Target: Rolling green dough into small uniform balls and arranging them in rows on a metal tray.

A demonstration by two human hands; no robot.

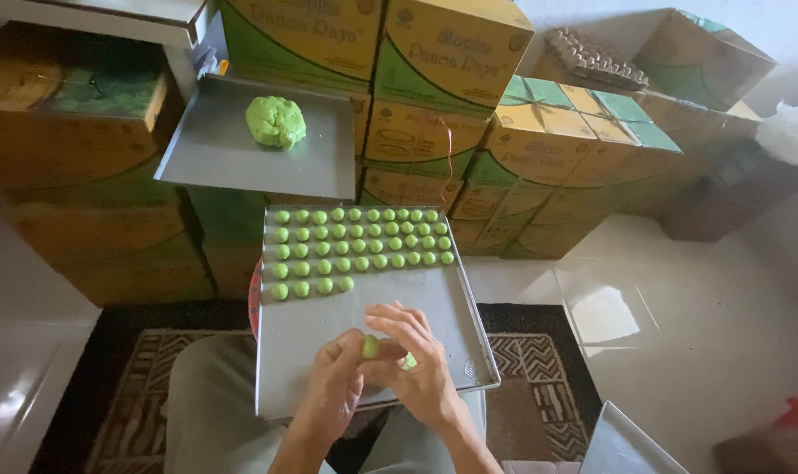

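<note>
- Resting between the fingertips of both hands, a small green dough piece sits just above the near part of the metal tray.
- The left hand comes up from below with its thumb and forefinger closed narrowly on the left side of that piece.
- The right hand arches over from the right, fingers curled, its fingertips touching the same piece from the other side.
- A second bit of green dough shows under the right hand's curled fingers; whether it is pinched or only lies against them cannot be told.
- Both wrists angle inward, so the hands meet over the middle of the tray's near edge, above the person's lap.
- Rows of small green dough balls fill the far part of the tray, well apart from the hands; the nearest row is short and stops partway across.
- Beyond the tray, a second tray sits higher, holding a big lump of green dough.
- Stacked yellow and green cardboard boxes stand behind, and a patterned rug lies under the person's knees.
</note>
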